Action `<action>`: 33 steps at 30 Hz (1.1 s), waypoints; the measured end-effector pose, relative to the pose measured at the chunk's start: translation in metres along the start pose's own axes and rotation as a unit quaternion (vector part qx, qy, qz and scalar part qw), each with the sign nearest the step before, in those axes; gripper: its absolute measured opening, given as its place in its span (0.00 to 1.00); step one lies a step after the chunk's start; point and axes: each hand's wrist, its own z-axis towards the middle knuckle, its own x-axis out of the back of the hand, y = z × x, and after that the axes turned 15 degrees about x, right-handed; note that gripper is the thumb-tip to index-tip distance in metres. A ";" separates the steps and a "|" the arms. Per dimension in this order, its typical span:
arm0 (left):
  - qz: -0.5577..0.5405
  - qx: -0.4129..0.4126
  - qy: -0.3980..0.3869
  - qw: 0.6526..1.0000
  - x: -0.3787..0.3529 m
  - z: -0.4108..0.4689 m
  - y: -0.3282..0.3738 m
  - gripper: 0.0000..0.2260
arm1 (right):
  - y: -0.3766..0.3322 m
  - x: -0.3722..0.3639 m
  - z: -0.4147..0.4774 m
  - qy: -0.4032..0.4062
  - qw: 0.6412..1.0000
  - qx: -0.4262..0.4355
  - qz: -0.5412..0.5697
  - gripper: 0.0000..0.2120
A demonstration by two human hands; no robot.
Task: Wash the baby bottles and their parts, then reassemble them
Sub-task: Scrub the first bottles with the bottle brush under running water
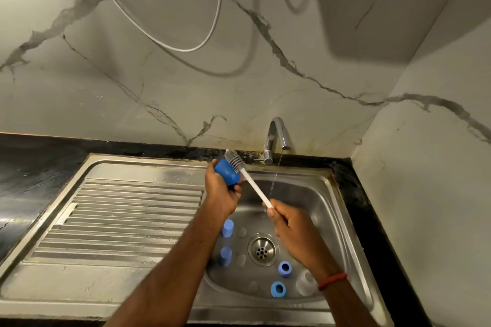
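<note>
1. Head view, centre of the frame: left hand (221, 188). Its fingers are curled round a dark blue cap (227, 174), held above the back left corner of the sink basin (318, 207). Hazard: the cap looks wet and smooth and may slip from the grasp onto the parts below.
2. Just right of the cap: bottle brush (235, 160). The grey bristle head lies against the cap's upper side (whether it reaches inside, I cannot tell), and the white handle slants down to the right. Hazard: a hard stroke may knock the cap out of the fingers or flick water onto the wall.
3. Centre right: right hand (289, 223). Its fingers are clenched round the lower end of the handle. Hazard: a grip this far from the bristles likely gives little control, so the head may skid off the cap.
4. Above centre right: tap (276, 138). A thin stream falls into the basin just right of the handle, not onto the cap. Hazard: the cap may go unrinsed unless it is brought under the water.
5. Lower centre: drain (263, 249), with loose parts around it.
   - Left of it: upper pale blue cylinder (227, 228) and lower pale blue cylinder (225, 256).
   - Lower right: upper blue ring (284, 268), lower blue ring (278, 289) and a clear piece (305, 283), too faint to identify.
   - Hazard: clear parts are easily overlooked or struck by a dropped cap.
6. Left: drainboard (119, 220), ribbed. Hazard: round parts set there may roll.
</note>
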 end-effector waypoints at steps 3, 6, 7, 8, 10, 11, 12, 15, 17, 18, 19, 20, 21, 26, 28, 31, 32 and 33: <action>0.016 0.032 -0.016 0.999 -0.006 0.000 -0.009 0.26 | 0.003 -0.010 0.014 0.023 1.000 0.010 -0.006 0.09; -0.021 0.034 -0.024 0.999 -0.005 -0.002 -0.001 0.32 | 0.008 -0.008 0.001 0.016 0.999 0.031 -0.030 0.12; -0.033 0.024 -0.024 0.999 -0.004 -0.002 0.003 0.32 | 0.011 -0.005 -0.008 0.009 0.998 0.041 -0.043 0.13; -0.043 0.013 -0.022 0.999 -0.004 -0.003 0.007 0.30 | 0.015 -0.001 -0.016 -0.001 0.998 0.047 -0.050 0.13; -0.060 -0.002 -0.031 0.998 -0.005 -0.006 0.008 0.24 | 0.020 0.003 -0.020 -0.012 0.996 0.051 -0.067 0.14; -0.067 -0.003 -0.042 0.997 -0.008 -0.006 0.005 0.21 | 0.021 0.003 -0.016 -0.012 0.995 0.053 -0.086 0.16; -0.073 0.001 -0.052 0.996 -0.010 -0.007 0.001 0.19 | 0.021 0.001 -0.009 -0.008 0.993 0.059 -0.106 0.17; -0.061 0.024 -0.060 0.996 -0.016 -0.008 -0.007 0.18 | 0.020 -0.003 0.011 0.004 0.987 0.085 -0.134 0.18; -0.052 0.024 -0.048 0.997 -0.017 -0.009 -0.003 0.17 | 0.023 -0.003 0.010 -0.003 0.987 0.085 -0.137 0.18; -0.061 0.022 -0.052 0.997 -0.016 -0.008 0.001 0.16 | 0.027 -0.002 0.003 -0.009 0.988 0.085 -0.129 0.18; -0.081 0.019 -0.066 0.994 -0.015 -0.007 0.007 0.14 | 0.031 0.000 -0.005 -0.013 0.989 0.091 -0.117 0.18; -0.100 0.018 -0.083 0.991 -0.014 -0.007 0.010 0.12 | 0.036 0.002 -0.014 -0.017 0.990 0.096 -0.103 0.19; -0.109 0.021 -0.095 0.989 -0.013 -0.006 0.012 0.12 | 0.040 0.003 -0.020 -0.019 0.991 0.098 -0.093 0.21; -0.094 0.024 -0.084 0.992 -0.013 -0.001 0.003 0.17 | 0.034 -0.009 -0.001 0.022 0.984 0.098 -0.144 0.18; -0.078 0.011 -0.072 0.994 -0.015 -0.003 0.004 0.21 | 0.028 -0.012 0.008 0.034 0.983 0.090 -0.156 0.17; -0.086 0.001 -0.086 0.993 -0.013 -0.004 0.015 0.18 | 0.031 -0.009 -0.004 0.015 0.988 0.076 -0.131 0.17; -0.093 0.004 -0.086 0.992 -0.012 -0.003 0.017 0.20 | 0.035 -0.007 -0.011 0.007 0.989 0.074 -0.124 0.16; -0.096 0.006 -0.085 0.992 -0.011 -0.003 0.017 0.22 | 0.038 -0.005 -0.017 0.001 0.990 0.070 -0.119 0.16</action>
